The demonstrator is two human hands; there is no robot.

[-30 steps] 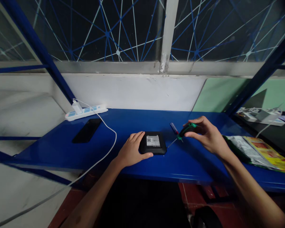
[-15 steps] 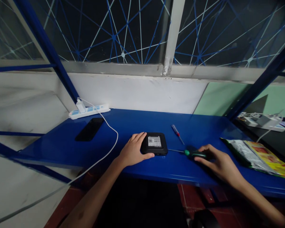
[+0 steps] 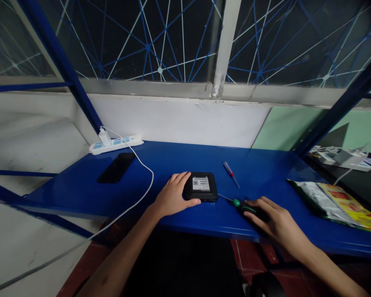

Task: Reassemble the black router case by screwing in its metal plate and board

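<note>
A flat black device with rounded corners and a white printed label lies on the blue table. My left hand grips its left side, fingers along the far edge and thumb along the near one. In my right hand is a screwdriver with a black and green handle. Its thin shaft points left, and the tip meets the device's right edge near the front corner; whether it sits in a gap there I cannot tell. Behind it lies a smaller screwdriver with a clear handle and a red collar.
On the left are a black phone and a white power strip with a plugged-in charger, whose white cable crosses the blue table. A foil snack bag lies on the right. Blue frame posts rise on both sides.
My right hand and the screwdriver handle have shifted left and toward me, so the shaft now slants more. The tip stays at the device's right edge. My left hand keeps its place.
</note>
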